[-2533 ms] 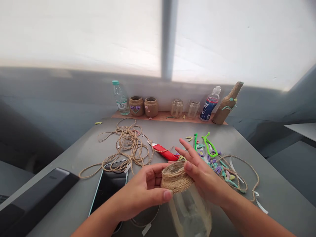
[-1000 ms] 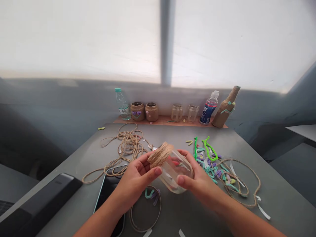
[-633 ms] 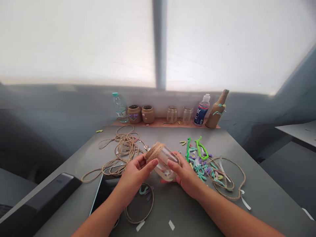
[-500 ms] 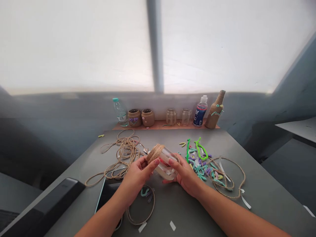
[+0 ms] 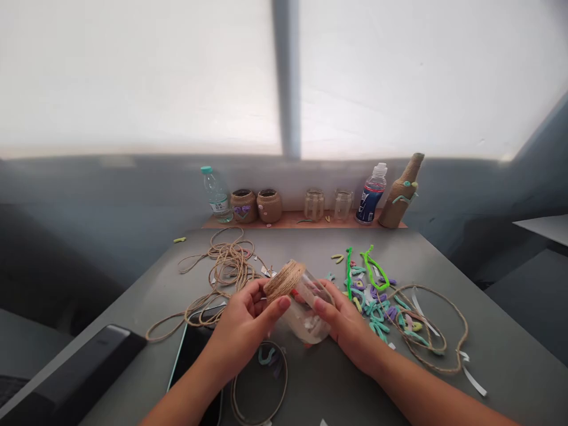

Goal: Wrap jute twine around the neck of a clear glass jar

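Note:
A clear glass jar [image 5: 307, 316] is held tilted above the table, its upper end pointing up and left. Brown twine [image 5: 286, 279] wraps round that end in several turns. My left hand [image 5: 251, 316] is closed on the twine-wrapped part, its thumb lying along the twine. My right hand [image 5: 348, 319] grips the glass body from the right, thumb on the near side. From the jar a strand runs toward a loose tangle of twine [image 5: 231, 263] on the left. Something red shows at the jar near my left thumb.
Pipe-cleaner pieces [image 5: 377, 310] and a twine loop [image 5: 461, 343] lie to the right. A phone [image 5: 190, 355] and a black object [image 5: 89, 367] lie left. Along the back stand bottles, twine-covered jars [image 5: 269, 207], plain jars [image 5: 314, 206] and a twine-covered bottle [image 5: 402, 195].
Both hands stay on the jar, which has come slightly nearer and tilted a little. The whole view has shifted slightly.

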Demonstrator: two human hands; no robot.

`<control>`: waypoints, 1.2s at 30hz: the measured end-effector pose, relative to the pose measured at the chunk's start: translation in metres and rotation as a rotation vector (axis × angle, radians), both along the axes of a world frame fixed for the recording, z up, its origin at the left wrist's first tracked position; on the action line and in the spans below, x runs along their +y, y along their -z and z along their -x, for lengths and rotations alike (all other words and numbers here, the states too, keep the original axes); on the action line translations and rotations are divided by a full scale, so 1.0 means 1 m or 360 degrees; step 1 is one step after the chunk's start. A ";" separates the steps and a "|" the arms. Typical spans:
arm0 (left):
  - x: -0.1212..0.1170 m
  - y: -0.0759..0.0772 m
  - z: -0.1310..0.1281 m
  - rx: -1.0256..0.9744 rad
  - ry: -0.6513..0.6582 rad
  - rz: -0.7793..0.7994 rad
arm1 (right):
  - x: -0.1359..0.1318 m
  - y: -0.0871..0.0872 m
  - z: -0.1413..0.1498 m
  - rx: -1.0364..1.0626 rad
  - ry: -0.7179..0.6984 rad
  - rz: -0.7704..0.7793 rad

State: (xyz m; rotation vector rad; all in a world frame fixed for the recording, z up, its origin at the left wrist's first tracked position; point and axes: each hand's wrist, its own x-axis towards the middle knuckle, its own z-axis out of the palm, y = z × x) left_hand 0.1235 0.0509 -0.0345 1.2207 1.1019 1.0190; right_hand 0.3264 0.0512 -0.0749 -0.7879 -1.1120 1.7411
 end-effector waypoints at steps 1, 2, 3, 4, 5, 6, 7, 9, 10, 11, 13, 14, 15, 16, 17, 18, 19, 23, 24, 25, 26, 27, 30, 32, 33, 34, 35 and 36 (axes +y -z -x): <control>-0.002 0.000 0.000 -0.0015 0.0012 -0.0014 | -0.001 0.000 0.000 0.0001 -0.0004 -0.0015; -0.004 0.000 0.000 -0.0031 0.0024 -0.0036 | -0.001 -0.001 0.000 -0.0002 -0.0013 -0.0033; -0.005 0.000 0.000 -0.0044 0.0033 -0.0058 | -0.002 -0.001 -0.001 0.0000 -0.0020 -0.0046; -0.006 0.000 -0.001 -0.0054 0.0043 -0.0077 | -0.002 -0.002 -0.001 -0.0002 -0.0029 -0.0056; -0.006 0.001 -0.001 -0.0066 0.0048 -0.0097 | -0.003 -0.003 -0.001 -0.0003 -0.0037 -0.0062; -0.006 0.001 -0.001 -0.0078 0.0049 -0.0111 | -0.003 -0.005 -0.001 -0.0004 -0.0040 -0.0064; -0.005 0.003 -0.002 -0.0089 0.0048 -0.0121 | -0.004 -0.006 -0.001 -0.0007 -0.0041 -0.0066; -0.004 0.005 -0.002 -0.0101 0.0037 -0.0132 | -0.004 -0.007 0.000 -0.0021 -0.0039 -0.0063; -0.004 0.006 -0.002 -0.0106 0.0032 -0.0131 | -0.004 -0.007 0.000 -0.0024 -0.0036 -0.0062; -0.004 0.007 -0.002 -0.0111 0.0029 -0.0126 | -0.004 -0.007 0.000 -0.0024 -0.0034 -0.0064; -0.003 0.007 -0.001 -0.0134 0.0031 -0.0122 | -0.003 -0.005 0.000 -0.0021 -0.0018 -0.0069; -0.003 0.007 -0.001 -0.0150 0.0033 -0.0118 | -0.002 -0.004 0.000 -0.0016 -0.0006 -0.0071; -0.003 0.007 -0.001 -0.0166 0.0037 -0.0113 | -0.002 -0.003 0.000 -0.0008 0.0007 -0.0067; -0.003 0.007 -0.001 -0.0177 0.0042 -0.0109 | -0.002 -0.003 0.000 0.0001 0.0015 -0.0054; -0.003 0.006 -0.001 -0.0184 0.0052 -0.0106 | -0.002 -0.003 0.000 0.0016 0.0015 -0.0040; -0.003 0.005 -0.001 -0.0184 0.0071 -0.0100 | -0.002 -0.003 0.000 0.0032 0.0003 -0.0028; -0.003 0.004 -0.001 -0.0177 0.0098 -0.0094 | -0.003 -0.004 0.000 0.0043 -0.0017 -0.0023; -0.005 0.002 -0.002 -0.0145 0.0170 -0.0089 | -0.005 -0.007 0.000 0.0005 -0.0092 -0.0040; -0.006 0.002 -0.002 -0.0143 0.0162 -0.0088 | -0.006 -0.007 0.000 -0.0001 -0.0093 -0.0047; -0.006 0.002 -0.002 -0.0146 0.0146 -0.0094 | -0.006 -0.007 0.000 -0.0002 -0.0088 -0.0071; -0.006 0.002 -0.003 -0.0150 0.0127 -0.0101 | -0.007 -0.007 -0.001 -0.0007 -0.0086 -0.0106; -0.006 0.002 -0.002 -0.0153 0.0107 -0.0107 | -0.009 -0.006 -0.001 -0.0021 -0.0079 -0.0147; -0.006 0.002 -0.002 -0.0174 0.0076 -0.0105 | -0.012 -0.006 -0.002 -0.0103 -0.0063 -0.0218; -0.006 0.001 -0.002 -0.0185 0.0087 -0.0080 | -0.012 -0.008 -0.002 -0.0112 -0.0065 -0.0210; -0.006 0.000 -0.002 -0.0191 0.0096 -0.0069 | -0.012 -0.008 -0.002 -0.0095 -0.0073 -0.0212; -0.006 -0.001 -0.002 -0.0193 0.0099 -0.0063 | -0.011 -0.009 -0.002 -0.0068 -0.0087 -0.0214; -0.006 -0.001 -0.002 -0.0194 0.0096 -0.0058 | -0.010 -0.010 -0.001 -0.0029 -0.0101 -0.0218; -0.006 -0.002 -0.002 -0.0194 0.0087 -0.0056 | -0.009 -0.010 -0.001 0.0015 -0.0111 -0.0216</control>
